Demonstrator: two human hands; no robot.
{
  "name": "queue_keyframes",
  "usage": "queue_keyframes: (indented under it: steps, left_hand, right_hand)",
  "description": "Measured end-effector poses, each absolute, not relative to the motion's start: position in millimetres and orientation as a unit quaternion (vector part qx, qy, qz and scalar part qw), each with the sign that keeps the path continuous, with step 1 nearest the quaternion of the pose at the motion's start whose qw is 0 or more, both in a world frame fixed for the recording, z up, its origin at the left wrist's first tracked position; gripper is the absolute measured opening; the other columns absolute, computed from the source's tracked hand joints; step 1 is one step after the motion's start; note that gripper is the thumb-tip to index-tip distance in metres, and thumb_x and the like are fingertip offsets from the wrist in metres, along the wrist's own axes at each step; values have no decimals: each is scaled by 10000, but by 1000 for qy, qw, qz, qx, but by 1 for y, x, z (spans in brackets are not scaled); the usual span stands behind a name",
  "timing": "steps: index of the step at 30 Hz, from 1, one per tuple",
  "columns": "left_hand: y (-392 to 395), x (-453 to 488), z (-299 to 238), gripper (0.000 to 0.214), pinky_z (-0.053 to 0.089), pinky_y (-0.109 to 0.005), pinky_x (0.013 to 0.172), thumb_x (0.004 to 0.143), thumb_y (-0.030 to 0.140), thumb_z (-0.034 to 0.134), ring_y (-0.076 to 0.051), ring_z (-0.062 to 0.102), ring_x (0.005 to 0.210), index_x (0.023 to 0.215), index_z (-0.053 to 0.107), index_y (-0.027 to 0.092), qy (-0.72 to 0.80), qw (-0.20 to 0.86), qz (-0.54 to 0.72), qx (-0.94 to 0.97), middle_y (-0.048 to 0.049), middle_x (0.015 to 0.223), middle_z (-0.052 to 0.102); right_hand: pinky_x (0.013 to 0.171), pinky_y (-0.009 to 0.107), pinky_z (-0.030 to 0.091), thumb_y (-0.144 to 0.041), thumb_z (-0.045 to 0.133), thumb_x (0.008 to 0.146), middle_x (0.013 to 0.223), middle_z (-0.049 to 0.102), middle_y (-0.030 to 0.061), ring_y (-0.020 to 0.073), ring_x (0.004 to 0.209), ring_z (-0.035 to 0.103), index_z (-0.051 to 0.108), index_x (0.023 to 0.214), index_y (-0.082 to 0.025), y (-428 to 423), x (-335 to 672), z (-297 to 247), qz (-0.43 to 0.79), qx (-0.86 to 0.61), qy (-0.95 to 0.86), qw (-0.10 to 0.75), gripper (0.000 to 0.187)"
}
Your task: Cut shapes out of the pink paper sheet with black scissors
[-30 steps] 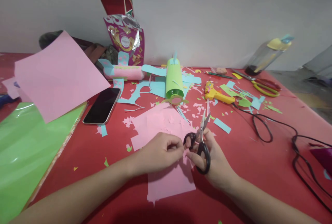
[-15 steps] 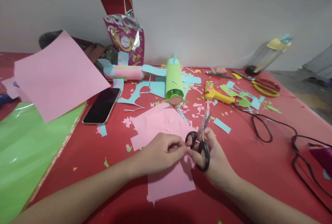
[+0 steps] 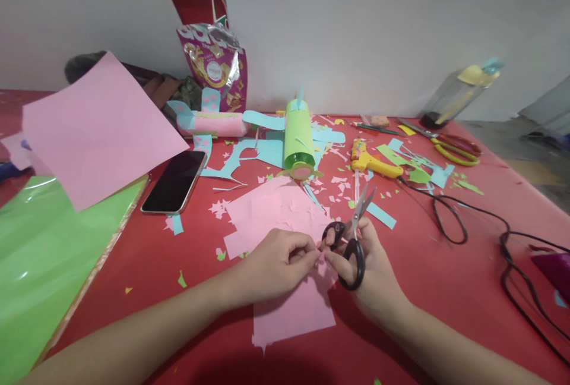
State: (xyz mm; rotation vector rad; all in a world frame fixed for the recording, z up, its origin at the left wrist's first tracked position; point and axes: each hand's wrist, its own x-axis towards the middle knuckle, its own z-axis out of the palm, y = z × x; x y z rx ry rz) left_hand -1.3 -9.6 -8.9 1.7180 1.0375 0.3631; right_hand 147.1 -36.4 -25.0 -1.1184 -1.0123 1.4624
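Observation:
My left hand (image 3: 285, 260) pinches a tiny bit of pink paper (image 3: 320, 254) between thumb and forefinger. Close against it, my right hand (image 3: 374, 266) holds black-handled scissors (image 3: 354, 248), its fingers through the loops and the blades slightly apart, pointing away from me. The right thumb and a fingertip also meet at the pink bit. Under both hands lie pink paper sheets (image 3: 294, 314) with ragged cut edges. Just beyond them rests a green paper tube model (image 3: 299, 135) with light blue wings. A pink tube model (image 3: 220, 125) with blue fins lies to its left.
A phone (image 3: 176, 183), a large pink sheet (image 3: 102, 129) and a green sheet (image 3: 66, 260) lie left. Rightward are a yellow glue gun (image 3: 376, 165) with a looping black cord (image 3: 449, 201), more scissors (image 3: 454, 150) and a bottle (image 3: 461, 97). A snack bag (image 3: 218, 67) stands behind.
My right hand has shifted slightly to the right, and the scissors have turned so their blades lean farther right. My left hand stays almost where it was.

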Motion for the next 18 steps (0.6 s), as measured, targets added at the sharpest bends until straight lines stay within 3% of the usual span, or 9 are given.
queue_keyframes:
  steps: [18]
  left_hand:
    - [-11,0,-10,253,358,-190,550,786,230,366,-99,471,582,647,550,128,435,515,165,720,-12,628,559]
  right_hand:
    - [483,201,372,-175,624,653,738,466,-50,86,578,459,327,738,-245,-37,147,-24,608,-465,-413,493,317]
